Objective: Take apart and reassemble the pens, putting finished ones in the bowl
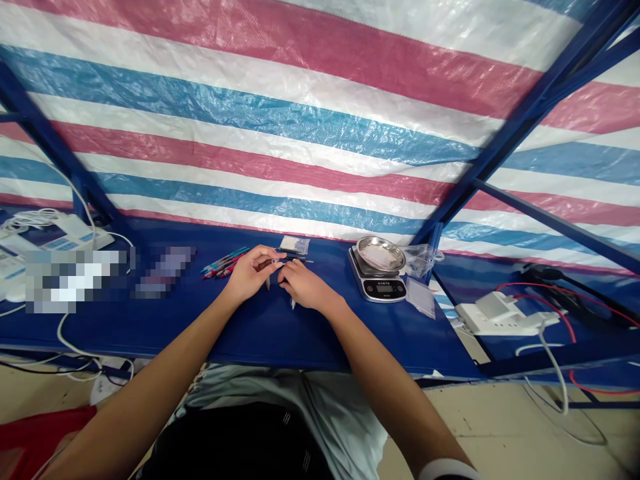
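Observation:
Over the middle of the blue shelf, my left hand (251, 275) is closed in a pinch, fingertips almost meeting those of my right hand (306, 285). The fingers of the right hand are curled in. Whatever small pieces they hold are mostly covered by the fingers and cannot be made out. Several pens (224, 263) with blue and red barrels lie in a bunch just left of my left hand. Behind my fingertips are thin dark pen-like pieces (301, 259) and a small clear bag (295, 245) with pale contents.
To the right stands a digital kitchen scale (379, 289) bearing a steel bowl (401, 259). Plastic bags (421, 297) lie beside it. A white power strip (505, 315) with cables is at far right. White devices (75, 230) and cords occupy the left end. Striped sheeting (280, 120) hangs behind.

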`<state>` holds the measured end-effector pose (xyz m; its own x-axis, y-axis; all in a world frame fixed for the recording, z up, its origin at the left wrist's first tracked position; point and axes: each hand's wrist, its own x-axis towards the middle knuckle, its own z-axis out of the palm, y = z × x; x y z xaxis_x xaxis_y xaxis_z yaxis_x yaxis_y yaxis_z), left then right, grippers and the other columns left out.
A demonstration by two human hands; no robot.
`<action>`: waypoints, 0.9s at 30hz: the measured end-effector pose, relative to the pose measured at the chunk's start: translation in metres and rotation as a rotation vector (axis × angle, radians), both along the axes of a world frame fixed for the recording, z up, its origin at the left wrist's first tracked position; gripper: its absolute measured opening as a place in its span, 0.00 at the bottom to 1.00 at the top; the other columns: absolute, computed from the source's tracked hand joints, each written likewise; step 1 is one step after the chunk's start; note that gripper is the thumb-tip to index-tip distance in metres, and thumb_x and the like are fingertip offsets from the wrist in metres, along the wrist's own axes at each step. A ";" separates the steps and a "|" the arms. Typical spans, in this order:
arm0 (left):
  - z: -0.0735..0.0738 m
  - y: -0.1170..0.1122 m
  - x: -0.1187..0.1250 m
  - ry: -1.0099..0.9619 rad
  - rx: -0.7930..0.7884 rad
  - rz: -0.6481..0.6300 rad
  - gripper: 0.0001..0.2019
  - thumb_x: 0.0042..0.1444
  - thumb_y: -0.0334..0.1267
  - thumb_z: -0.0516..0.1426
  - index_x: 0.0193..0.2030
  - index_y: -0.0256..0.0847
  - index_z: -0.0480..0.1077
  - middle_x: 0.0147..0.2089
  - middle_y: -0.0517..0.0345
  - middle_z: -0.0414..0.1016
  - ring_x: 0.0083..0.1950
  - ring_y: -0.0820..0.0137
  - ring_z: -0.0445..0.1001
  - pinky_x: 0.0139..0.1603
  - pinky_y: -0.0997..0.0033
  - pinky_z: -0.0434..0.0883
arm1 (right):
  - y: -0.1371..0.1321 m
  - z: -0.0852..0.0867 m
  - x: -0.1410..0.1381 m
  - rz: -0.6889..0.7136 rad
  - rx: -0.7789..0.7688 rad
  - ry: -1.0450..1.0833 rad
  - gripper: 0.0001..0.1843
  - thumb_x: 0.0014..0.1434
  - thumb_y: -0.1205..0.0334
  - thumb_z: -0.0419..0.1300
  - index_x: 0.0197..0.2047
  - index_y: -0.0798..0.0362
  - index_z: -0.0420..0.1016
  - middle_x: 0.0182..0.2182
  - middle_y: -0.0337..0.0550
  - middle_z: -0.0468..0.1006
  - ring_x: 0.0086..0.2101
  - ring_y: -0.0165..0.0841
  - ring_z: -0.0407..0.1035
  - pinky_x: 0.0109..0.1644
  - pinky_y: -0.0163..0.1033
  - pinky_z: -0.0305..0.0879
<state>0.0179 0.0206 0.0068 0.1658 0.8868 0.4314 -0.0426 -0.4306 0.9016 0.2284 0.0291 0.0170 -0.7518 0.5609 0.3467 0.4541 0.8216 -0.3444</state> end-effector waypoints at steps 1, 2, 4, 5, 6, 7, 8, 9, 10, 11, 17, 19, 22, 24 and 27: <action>-0.001 0.000 0.000 -0.002 0.015 0.002 0.15 0.61 0.47 0.69 0.46 0.41 0.72 0.55 0.46 0.80 0.63 0.51 0.80 0.63 0.51 0.77 | 0.000 0.000 0.003 -0.013 -0.036 0.054 0.06 0.70 0.72 0.59 0.45 0.52 0.74 0.44 0.49 0.77 0.47 0.41 0.68 0.55 0.45 0.65; -0.001 0.001 -0.001 -0.006 0.031 0.004 0.15 0.61 0.46 0.69 0.46 0.41 0.73 0.55 0.46 0.79 0.64 0.51 0.80 0.63 0.52 0.78 | -0.001 0.001 0.005 -0.033 -0.073 0.115 0.07 0.70 0.72 0.58 0.46 0.52 0.73 0.43 0.48 0.78 0.47 0.41 0.68 0.54 0.44 0.66; -0.002 0.002 -0.001 -0.008 0.059 0.013 0.14 0.61 0.45 0.69 0.46 0.41 0.74 0.53 0.48 0.78 0.63 0.52 0.80 0.63 0.53 0.78 | -0.001 0.006 0.011 -0.085 -0.140 0.247 0.06 0.71 0.70 0.58 0.48 0.52 0.74 0.43 0.46 0.79 0.46 0.39 0.70 0.52 0.43 0.67; -0.002 0.002 -0.001 0.002 0.069 0.026 0.14 0.61 0.46 0.69 0.46 0.41 0.75 0.53 0.48 0.78 0.62 0.53 0.80 0.62 0.53 0.78 | -0.002 0.009 0.013 -0.115 -0.169 0.317 0.05 0.71 0.68 0.58 0.48 0.51 0.74 0.43 0.46 0.80 0.44 0.38 0.72 0.51 0.42 0.68; -0.002 0.002 -0.001 0.024 0.081 0.048 0.14 0.61 0.46 0.69 0.46 0.42 0.75 0.52 0.48 0.78 0.60 0.54 0.81 0.61 0.54 0.79 | -0.003 0.012 0.015 -0.140 -0.196 0.384 0.05 0.72 0.65 0.59 0.49 0.51 0.75 0.43 0.45 0.80 0.43 0.37 0.73 0.50 0.41 0.69; -0.002 0.002 -0.001 0.060 0.095 0.078 0.14 0.61 0.47 0.69 0.46 0.42 0.76 0.51 0.48 0.78 0.58 0.56 0.82 0.60 0.54 0.79 | -0.004 0.014 0.015 -0.161 -0.222 0.447 0.06 0.72 0.62 0.60 0.49 0.50 0.76 0.44 0.45 0.81 0.42 0.37 0.74 0.48 0.41 0.70; -0.001 0.002 -0.001 0.105 0.111 0.109 0.14 0.61 0.48 0.69 0.45 0.42 0.78 0.50 0.48 0.79 0.55 0.57 0.82 0.59 0.55 0.79 | -0.005 0.017 0.015 -0.174 -0.245 0.502 0.07 0.72 0.59 0.60 0.50 0.50 0.77 0.45 0.45 0.82 0.41 0.36 0.75 0.47 0.40 0.71; 0.000 0.001 -0.002 0.154 0.128 0.137 0.14 0.61 0.49 0.69 0.45 0.42 0.79 0.50 0.48 0.79 0.53 0.58 0.82 0.57 0.55 0.79 | -0.007 0.019 0.015 -0.179 -0.264 0.547 0.09 0.72 0.57 0.61 0.51 0.49 0.79 0.46 0.46 0.82 0.41 0.37 0.76 0.47 0.40 0.72; 0.001 0.000 -0.002 0.202 0.144 0.158 0.14 0.61 0.50 0.69 0.44 0.42 0.80 0.49 0.47 0.80 0.52 0.58 0.82 0.56 0.56 0.79 | -0.008 0.020 0.014 -0.176 -0.276 0.577 0.10 0.72 0.55 0.61 0.51 0.49 0.80 0.47 0.46 0.83 0.42 0.37 0.77 0.48 0.41 0.73; 0.003 -0.001 -0.002 0.242 0.157 0.171 0.13 0.61 0.50 0.68 0.44 0.43 0.81 0.49 0.47 0.80 0.51 0.58 0.81 0.54 0.56 0.79 | -0.009 0.021 0.013 -0.169 -0.282 0.591 0.10 0.72 0.55 0.61 0.51 0.48 0.81 0.47 0.46 0.83 0.43 0.38 0.77 0.49 0.42 0.74; 0.007 -0.006 -0.003 0.350 0.174 0.192 0.13 0.63 0.51 0.66 0.45 0.44 0.83 0.46 0.48 0.81 0.44 0.61 0.80 0.43 0.62 0.79 | -0.009 0.018 0.012 -0.117 -0.278 0.575 0.09 0.71 0.55 0.63 0.49 0.47 0.84 0.46 0.46 0.84 0.44 0.39 0.78 0.51 0.44 0.76; 0.007 -0.007 -0.003 0.376 0.173 0.209 0.13 0.63 0.51 0.66 0.45 0.45 0.84 0.44 0.50 0.81 0.40 0.63 0.79 0.39 0.64 0.77 | -0.007 0.017 0.013 -0.117 -0.275 0.574 0.09 0.70 0.55 0.64 0.49 0.47 0.84 0.46 0.46 0.84 0.44 0.39 0.79 0.51 0.44 0.76; 0.007 -0.008 -0.003 0.408 0.177 0.218 0.14 0.63 0.52 0.66 0.46 0.46 0.85 0.42 0.51 0.81 0.36 0.65 0.77 0.35 0.66 0.75 | -0.005 0.014 0.013 -0.142 -0.281 0.581 0.09 0.70 0.55 0.65 0.47 0.48 0.85 0.44 0.46 0.84 0.41 0.38 0.79 0.48 0.42 0.75; 0.008 -0.008 -0.004 0.425 0.183 0.227 0.14 0.64 0.51 0.66 0.46 0.46 0.85 0.41 0.52 0.81 0.35 0.66 0.76 0.34 0.66 0.75 | -0.004 0.013 0.013 -0.158 -0.296 0.583 0.10 0.70 0.54 0.65 0.46 0.49 0.85 0.42 0.45 0.85 0.38 0.37 0.78 0.45 0.40 0.73; 0.009 -0.010 -0.003 0.437 0.197 0.258 0.12 0.63 0.50 0.67 0.44 0.45 0.85 0.40 0.52 0.82 0.36 0.65 0.77 0.37 0.65 0.76 | -0.003 0.010 0.010 -0.206 -0.305 0.545 0.13 0.71 0.51 0.63 0.42 0.51 0.82 0.37 0.43 0.84 0.34 0.34 0.75 0.40 0.37 0.69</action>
